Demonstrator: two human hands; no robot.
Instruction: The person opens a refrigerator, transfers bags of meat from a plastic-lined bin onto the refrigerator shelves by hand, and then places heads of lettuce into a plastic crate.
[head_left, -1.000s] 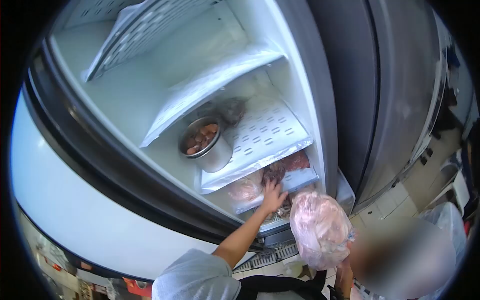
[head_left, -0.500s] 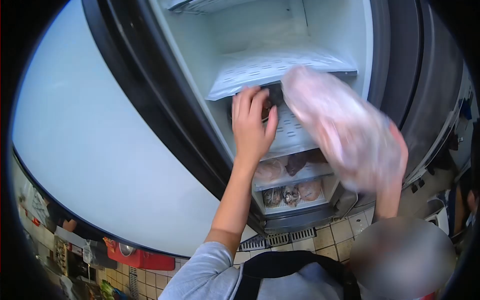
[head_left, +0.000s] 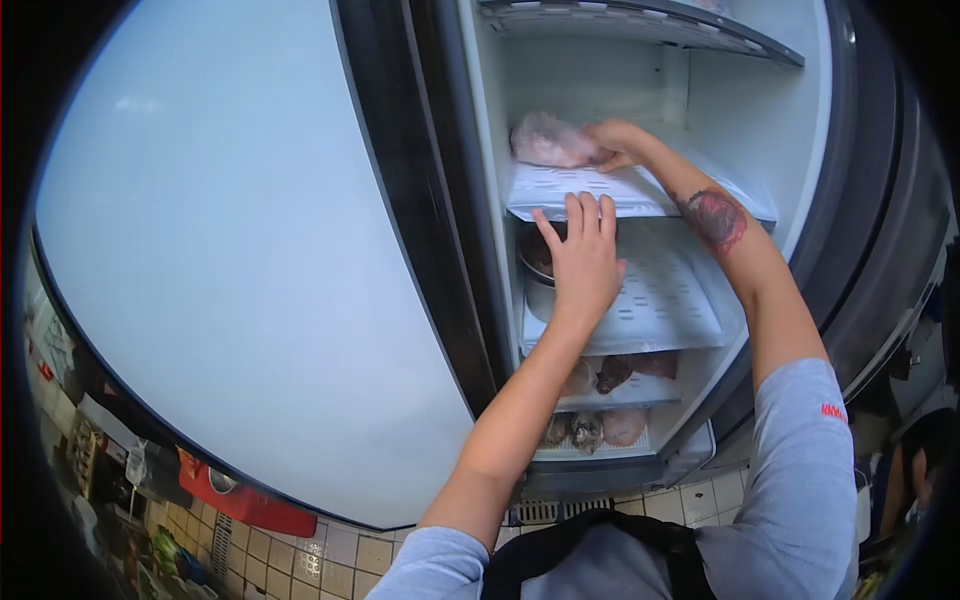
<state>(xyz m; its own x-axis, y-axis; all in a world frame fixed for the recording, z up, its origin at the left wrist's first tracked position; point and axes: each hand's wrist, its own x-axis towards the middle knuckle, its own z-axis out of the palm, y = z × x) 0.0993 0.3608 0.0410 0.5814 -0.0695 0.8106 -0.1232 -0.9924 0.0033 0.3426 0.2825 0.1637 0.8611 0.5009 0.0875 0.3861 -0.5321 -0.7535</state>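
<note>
A clear plastic bag of pale pink meat (head_left: 550, 142) lies at the left of an upper fridge shelf (head_left: 640, 192), which is covered in plastic film. My right hand (head_left: 618, 145) has its fingers closed on the bag's right end. Below that shelf's front edge, my left hand (head_left: 588, 265) has its fingers spread, the tips close to the edge; whether they touch it I cannot tell. Behind the left hand a round metal pot (head_left: 535, 255) with dark contents is partly hidden on the shelf underneath.
Lower shelves hold bagged dark meat (head_left: 615, 373) and several wrapped pieces (head_left: 587, 430). The fridge door (head_left: 250, 270) stands wide on the left. A red container (head_left: 245, 500) is on the tiled floor side at lower left. Another person's arm (head_left: 915, 470) shows at far right.
My right hand has carried the bag of meat from in front of the fridge up and left onto the upper shelf. My left hand's fingers have spread near the shelf edge; the view has shifted.
</note>
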